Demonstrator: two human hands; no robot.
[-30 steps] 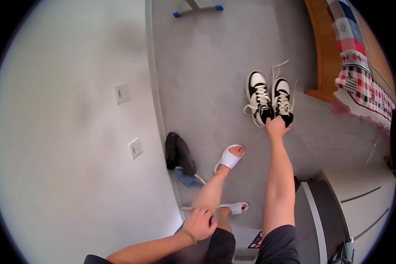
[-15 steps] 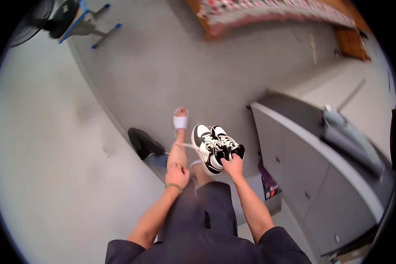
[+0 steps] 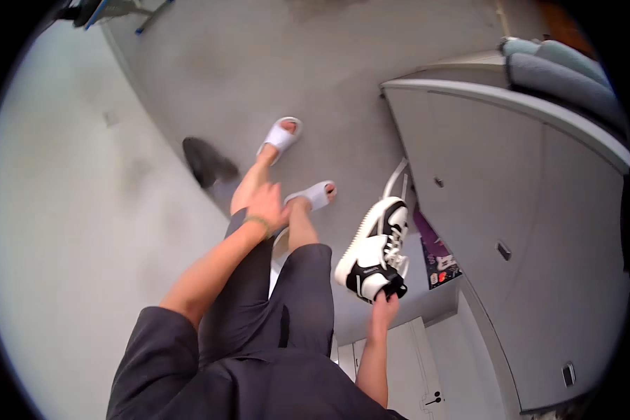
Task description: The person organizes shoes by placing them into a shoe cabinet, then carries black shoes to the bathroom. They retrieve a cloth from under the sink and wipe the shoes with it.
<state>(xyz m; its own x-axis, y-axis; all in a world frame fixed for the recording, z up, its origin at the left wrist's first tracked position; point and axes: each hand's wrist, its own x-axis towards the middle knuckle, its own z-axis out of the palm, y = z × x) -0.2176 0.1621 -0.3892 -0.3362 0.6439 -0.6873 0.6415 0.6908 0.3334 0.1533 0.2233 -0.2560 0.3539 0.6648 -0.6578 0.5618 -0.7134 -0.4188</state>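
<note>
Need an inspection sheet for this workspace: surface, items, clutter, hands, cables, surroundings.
Surface: grey floor, smooth-looking.
Items: black-and-white sneaker showing side-on, laces partly blurred; any second one hidden.
Clutter: dark footwear by the wall, blurred; rolled fabric atop the cabinet.
Hands: right hand grips the sneaker's heel end; left hand by the left leg, no object seen in it.
Cables: nothing seen for certain.
Surroundings: wall left, grey cabinet right.
</note>
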